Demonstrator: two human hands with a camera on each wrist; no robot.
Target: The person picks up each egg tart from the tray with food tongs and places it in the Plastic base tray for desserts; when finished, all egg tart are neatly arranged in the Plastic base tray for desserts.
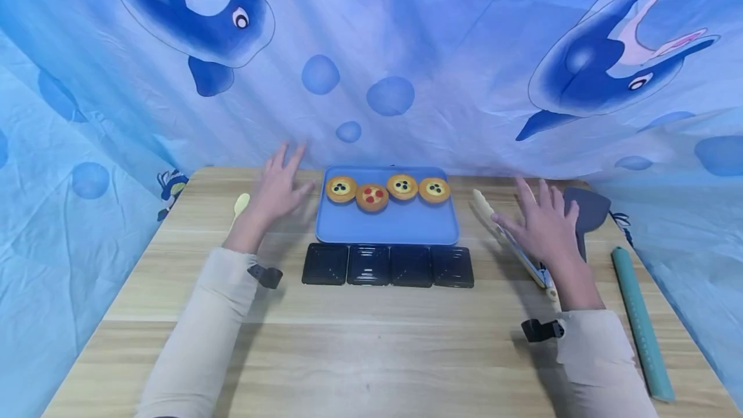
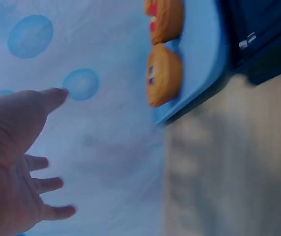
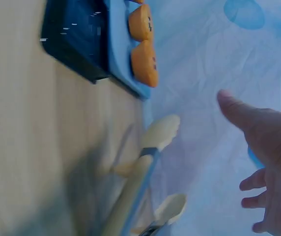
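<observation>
Left hand (image 1: pixel 275 189) hovers just left of the blue tray (image 1: pixel 386 228), right hand (image 1: pixel 545 228) over the tongs (image 1: pixel 525 264); each grip spread, holding nothing. Four tarts (image 1: pixel 371 197) sit along the tray's far side; black dishes (image 1: pixel 368 266) line its near side. Judgement: tongs want gripping mid-arm, tarts taken singly, lightly, sides only, lest they tip.

The left hand (image 1: pixel 277 191) is hovering left of the frame's centre and the right hand (image 1: pixel 545 223) is hanging at centre right, fingers spread; I am watching two forearms (image 1: pixel 197 334) stretching up from the bottom edge.
</observation>
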